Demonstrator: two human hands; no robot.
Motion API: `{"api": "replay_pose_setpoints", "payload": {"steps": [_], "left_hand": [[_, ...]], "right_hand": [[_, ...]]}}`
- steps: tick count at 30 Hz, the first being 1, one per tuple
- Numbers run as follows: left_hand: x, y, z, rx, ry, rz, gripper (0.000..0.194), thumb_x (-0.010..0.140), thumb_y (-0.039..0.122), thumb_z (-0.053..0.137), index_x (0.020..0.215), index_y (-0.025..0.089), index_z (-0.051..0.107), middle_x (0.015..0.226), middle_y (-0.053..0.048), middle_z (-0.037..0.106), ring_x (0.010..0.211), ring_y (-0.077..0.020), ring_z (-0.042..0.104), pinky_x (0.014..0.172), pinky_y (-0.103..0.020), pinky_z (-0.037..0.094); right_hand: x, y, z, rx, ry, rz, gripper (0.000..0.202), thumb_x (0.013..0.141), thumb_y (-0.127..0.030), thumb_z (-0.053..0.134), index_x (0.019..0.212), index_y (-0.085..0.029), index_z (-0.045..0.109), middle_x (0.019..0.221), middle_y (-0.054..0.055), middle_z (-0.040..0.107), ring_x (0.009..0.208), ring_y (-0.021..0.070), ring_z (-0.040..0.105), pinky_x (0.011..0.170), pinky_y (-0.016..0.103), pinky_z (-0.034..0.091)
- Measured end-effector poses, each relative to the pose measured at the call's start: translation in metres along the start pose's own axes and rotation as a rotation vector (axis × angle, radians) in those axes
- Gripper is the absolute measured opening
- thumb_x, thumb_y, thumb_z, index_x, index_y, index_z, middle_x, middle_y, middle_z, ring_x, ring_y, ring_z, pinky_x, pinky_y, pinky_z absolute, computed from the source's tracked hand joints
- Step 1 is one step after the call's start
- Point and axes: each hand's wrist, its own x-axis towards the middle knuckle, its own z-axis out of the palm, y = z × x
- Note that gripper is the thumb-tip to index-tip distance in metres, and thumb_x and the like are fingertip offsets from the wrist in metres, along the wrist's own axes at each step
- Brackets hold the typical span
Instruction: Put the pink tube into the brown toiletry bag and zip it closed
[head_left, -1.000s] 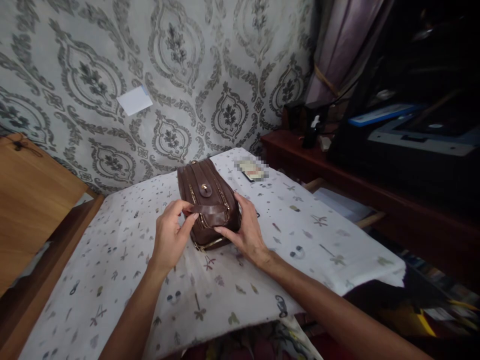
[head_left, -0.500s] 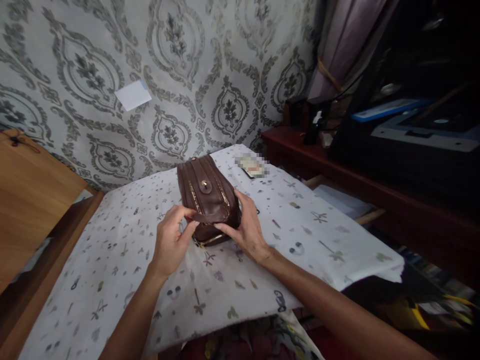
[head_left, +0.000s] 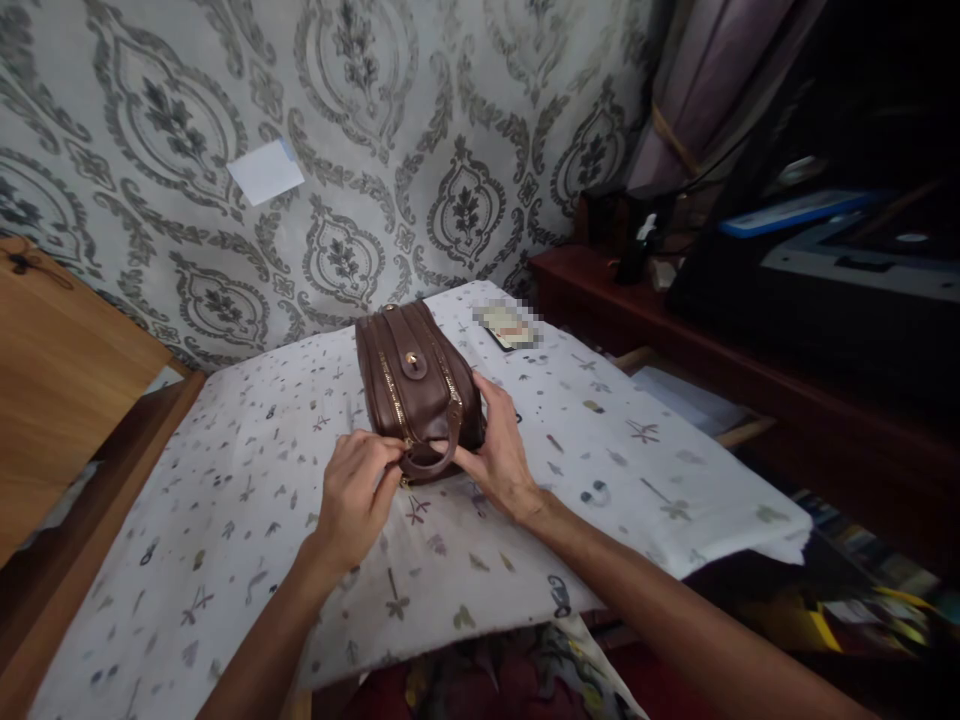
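Note:
A brown leather bag (head_left: 397, 380) with two gold zippers and a round gold clasp lies on the cloth-covered table. My left hand (head_left: 360, 490) is closed in a pinch at the near end of its left zipper (head_left: 390, 385); the fingers cover what exactly they grip. Beside those fingertips a short brown strap (head_left: 431, 468) curves down over the bag's near end. My right hand (head_left: 501, 455) is wrapped around the near right corner, its thumb reaching over the near end and its fingers along the side.
Beyond the bag, a small blurred card-like item (head_left: 510, 328) lies on the patterned tablecloth (head_left: 262, 500). A patterned wall rises behind. On the right are a dark red desk (head_left: 555, 275) and a drawer holding papers (head_left: 686, 405). A wooden panel (head_left: 75, 380) stands at the left.
My left hand has shifted slightly right, from the strap to the zipper's end. The strap, earlier across the bag's near end, now curves downward. My right hand keeps its hold.

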Motion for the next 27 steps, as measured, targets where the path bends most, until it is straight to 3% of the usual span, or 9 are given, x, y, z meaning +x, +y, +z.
{"api": "replay_pose_setpoints", "payload": {"steps": [5, 9, 12, 17, 22, 27], "left_hand": [[-0.003, 0.001, 0.006, -0.053, 0.071, 0.008, 0.014, 0.093, 0.008, 0.053, 0.092, 0.022, 0.059, 0.092, -0.005, 0.074, 0.086, -0.0192, 0.065, 0.078, -0.036, 0.054], [-0.004, 0.001, 0.009, -0.079, 0.104, 0.000, 0.016, 0.092, 0.007, 0.054, 0.095, 0.022, 0.058, 0.093, -0.006, 0.072, 0.088, -0.0200, 0.066, 0.078, -0.037, 0.056], [-0.005, 0.000, 0.012, -0.078, 0.132, 0.025, 0.018, 0.090, 0.005, 0.055, 0.096, 0.022, 0.058, 0.092, -0.006, 0.071, 0.087, -0.0200, 0.064, 0.079, -0.037, 0.056], [-0.006, -0.001, 0.017, -0.040, 0.148, 0.055, 0.017, 0.092, 0.005, 0.056, 0.103, 0.019, 0.057, 0.095, -0.007, 0.068, 0.092, -0.0201, 0.062, 0.081, -0.034, 0.053], [-0.002, 0.000, 0.021, 0.006, 0.155, 0.033, 0.018, 0.095, 0.006, 0.055, 0.110, 0.016, 0.056, 0.092, -0.006, 0.065, 0.086, -0.0189, 0.059, 0.078, -0.031, 0.050], [0.008, 0.003, 0.021, 0.128, 0.132, 0.028, 0.014, 0.095, 0.008, 0.057, 0.107, 0.016, 0.056, 0.087, -0.005, 0.064, 0.078, -0.0189, 0.055, 0.071, -0.032, 0.045]], "right_hand": [[0.002, -0.001, -0.007, -0.025, 0.019, -0.016, 0.082, 0.094, -0.055, 0.059, 0.159, -0.025, 0.020, 0.150, 0.018, 0.044, 0.138, 0.0376, 0.044, 0.111, 0.062, 0.041], [0.008, -0.008, -0.022, -0.105, 0.047, -0.181, 0.047, 0.098, -0.037, 0.056, 0.145, -0.033, 0.051, 0.149, 0.011, 0.049, 0.136, 0.0345, 0.047, 0.109, 0.059, 0.042], [0.014, -0.015, -0.030, -0.141, 0.004, -0.256, 0.034, 0.099, -0.023, 0.052, 0.126, -0.035, 0.068, 0.136, 0.007, 0.063, 0.119, 0.0305, 0.059, 0.097, 0.054, 0.049], [0.025, -0.025, -0.035, -0.022, 0.000, -0.306, 0.034, 0.100, -0.013, 0.047, 0.124, -0.026, 0.068, 0.113, 0.009, 0.074, 0.096, 0.0219, 0.068, 0.082, 0.040, 0.056], [0.036, -0.031, -0.041, 0.228, -0.036, -0.171, 0.028, 0.102, -0.018, 0.050, 0.121, -0.024, 0.069, 0.102, 0.007, 0.074, 0.093, 0.0181, 0.070, 0.079, 0.031, 0.058], [0.043, -0.034, -0.045, 0.273, -0.056, -0.026, 0.023, 0.101, -0.028, 0.055, 0.116, -0.023, 0.071, 0.097, 0.006, 0.074, 0.086, 0.0175, 0.070, 0.078, 0.029, 0.057]]}}
